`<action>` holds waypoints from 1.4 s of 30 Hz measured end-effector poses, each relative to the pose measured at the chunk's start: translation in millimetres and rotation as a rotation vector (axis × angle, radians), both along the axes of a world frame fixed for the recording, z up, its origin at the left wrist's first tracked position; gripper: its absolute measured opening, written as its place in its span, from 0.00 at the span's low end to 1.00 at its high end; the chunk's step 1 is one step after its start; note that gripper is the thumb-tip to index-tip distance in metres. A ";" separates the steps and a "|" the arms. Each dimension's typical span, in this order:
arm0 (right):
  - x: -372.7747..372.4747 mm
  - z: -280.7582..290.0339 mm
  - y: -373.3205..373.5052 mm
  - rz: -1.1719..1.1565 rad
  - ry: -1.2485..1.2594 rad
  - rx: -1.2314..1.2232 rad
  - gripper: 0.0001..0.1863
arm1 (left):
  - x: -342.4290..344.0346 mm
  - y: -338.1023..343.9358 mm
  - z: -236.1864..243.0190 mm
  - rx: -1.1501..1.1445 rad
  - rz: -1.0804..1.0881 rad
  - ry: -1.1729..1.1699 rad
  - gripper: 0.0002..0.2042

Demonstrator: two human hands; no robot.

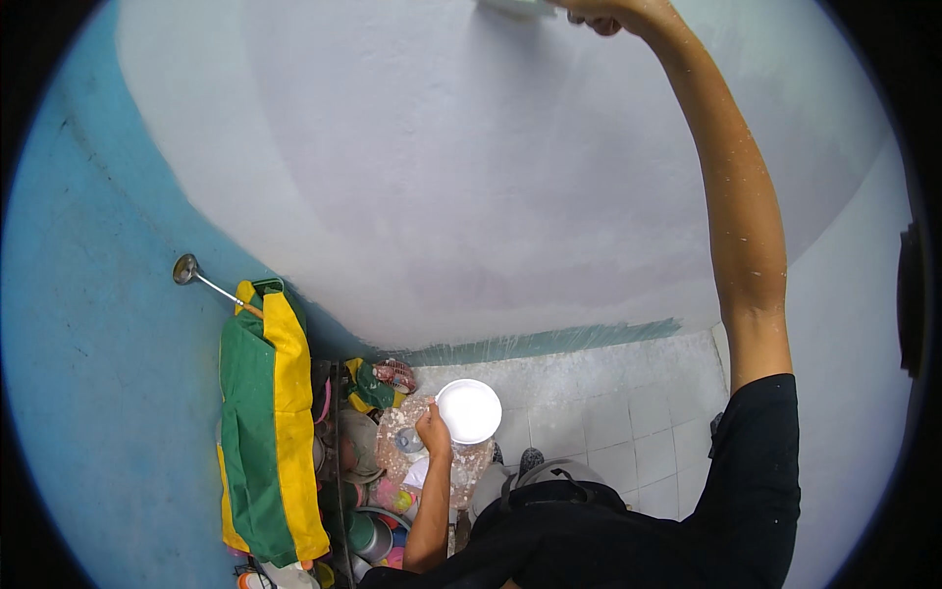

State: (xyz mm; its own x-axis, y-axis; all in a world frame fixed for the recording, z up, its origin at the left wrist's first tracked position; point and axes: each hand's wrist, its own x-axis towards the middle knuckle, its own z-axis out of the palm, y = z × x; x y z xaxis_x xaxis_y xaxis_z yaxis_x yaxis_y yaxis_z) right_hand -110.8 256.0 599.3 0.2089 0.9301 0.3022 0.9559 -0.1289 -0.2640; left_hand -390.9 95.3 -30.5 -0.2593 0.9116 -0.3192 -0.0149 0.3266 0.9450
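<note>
My left hand (pixel 434 432) grips the rim of a round white tub (pixel 469 412), held out low in front of me. The tub's inside looks plain white; I cannot tell how full it is. High up, my right hand (pixel 606 15) is closed round a whitish tool (pixel 518 6) that is pressed near or against the wall (pixel 471 177). The upper edge cuts the tool off, so its exact kind does not show. White specks dot my right forearm. The wall has pale, uneven coating with damp-looking patches.
At left, a green and yellow cloth cover (pixel 265 422) drapes a rack beside a blue wall (pixel 98 294); a ladle (pixel 211 283) sticks out from it. A paint-spattered, speckled surface (pixel 397 422) and several pots crowd below my left arm. Pale floor tiles (pixel 608 422) lie ahead.
</note>
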 end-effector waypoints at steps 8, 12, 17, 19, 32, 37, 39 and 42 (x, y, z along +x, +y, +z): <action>-38.9 -91.6 28.7 0.077 -0.058 0.588 0.19 | 2.5 3.7 -13.0 0.031 -0.012 -0.026 0.22; -53.0 -184.7 39.6 0.077 0.017 0.521 0.27 | -2.6 6.4 -15.1 -0.006 0.026 -0.037 0.23; -69.4 -302.5 33.3 0.038 0.011 0.277 0.32 | -9.6 6.7 -21.3 0.009 0.130 -0.049 0.25; -73.3 -345.7 32.8 0.019 0.012 0.203 0.32 | -13.8 5.4 -22.8 0.057 0.146 -0.003 0.24; -56.9 -299.2 59.0 0.195 -0.025 -0.090 0.17 | -16.0 4.4 -5.3 0.014 0.125 -0.048 0.23; -40.5 -134.0 66.4 0.115 -0.082 -0.196 0.18 | -15.5 14.3 -15.1 0.076 0.131 -0.059 0.24; -43.2 -100.2 52.1 0.089 -0.117 -0.016 0.16 | -14.6 20.6 -20.3 0.098 0.125 -0.038 0.25; -52.6 -69.9 32.3 0.054 -0.104 0.150 0.17 | -15.5 24.5 -23.6 0.110 0.127 -0.023 0.26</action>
